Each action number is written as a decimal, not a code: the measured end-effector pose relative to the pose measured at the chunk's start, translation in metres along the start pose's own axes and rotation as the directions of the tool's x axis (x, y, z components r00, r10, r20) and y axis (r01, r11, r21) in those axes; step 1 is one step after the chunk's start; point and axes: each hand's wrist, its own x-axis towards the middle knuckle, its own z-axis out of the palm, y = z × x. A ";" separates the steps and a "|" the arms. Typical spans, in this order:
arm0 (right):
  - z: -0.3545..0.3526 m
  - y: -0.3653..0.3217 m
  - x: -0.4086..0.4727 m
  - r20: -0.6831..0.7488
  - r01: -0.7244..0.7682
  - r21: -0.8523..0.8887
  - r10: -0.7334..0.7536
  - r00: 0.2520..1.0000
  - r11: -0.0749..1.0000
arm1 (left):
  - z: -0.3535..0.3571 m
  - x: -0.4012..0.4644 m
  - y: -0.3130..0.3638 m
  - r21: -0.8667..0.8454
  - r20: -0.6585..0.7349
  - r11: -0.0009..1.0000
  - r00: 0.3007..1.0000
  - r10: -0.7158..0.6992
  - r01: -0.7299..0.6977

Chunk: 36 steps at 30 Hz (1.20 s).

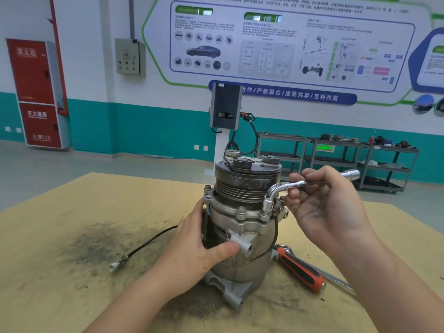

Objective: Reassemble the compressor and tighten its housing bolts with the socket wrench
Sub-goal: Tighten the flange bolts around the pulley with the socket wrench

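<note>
A grey metal compressor (249,241) stands upright on the table, pulley end up. My left hand (201,248) wraps around its left side, thumb across the front of the housing. My right hand (326,203) holds the horizontal arm of a chrome L-shaped socket wrench (283,188). The wrench's short end points down onto a bolt (264,212) on the right of the housing flange. Another flange bolt (241,211) stands at the front, and one (207,188) at the left.
A red-and-black-handled tool (300,267) lies on the table right of the compressor. A black cable with a connector (134,253) trails left over a dark dirty patch. The brown table (72,284) ends behind the compressor; a stand and shelving carts (336,159) are beyond.
</note>
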 end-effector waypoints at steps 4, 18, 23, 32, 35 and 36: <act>-0.002 0.000 0.001 0.038 -0.007 -0.046 0.009 0.999 0.999 | -0.001 -0.001 0.002 0.018 0.006 1.000 1.000 -0.017 0.017; 0.000 -0.003 -0.001 0.007 -0.093 -0.044 0.093 0.996 0.995 | 0.000 -0.002 0.003 0.030 0.002 0.999 1.000 -0.018 0.018; 0.004 0.000 -0.010 0.094 0.160 -0.192 -0.144 0.985 0.968 | -0.001 -0.002 0.004 0.036 0.011 0.999 1.000 -0.023 0.023; 0.002 0.010 -0.006 -0.051 0.017 0.045 -0.015 0.999 0.999 | -0.001 -0.003 0.006 0.044 0.011 0.999 1.000 -0.018 0.018; 0.000 0.016 -0.005 -0.030 0.029 0.185 -0.024 0.999 0.982 | -0.001 -0.002 0.007 0.052 0.007 0.999 1.000 -0.015 0.015; -0.001 0.018 -0.006 -0.027 0.075 0.209 -0.071 0.997 0.975 | -0.002 -0.003 0.007 0.051 0.010 0.999 1.000 -0.018 0.018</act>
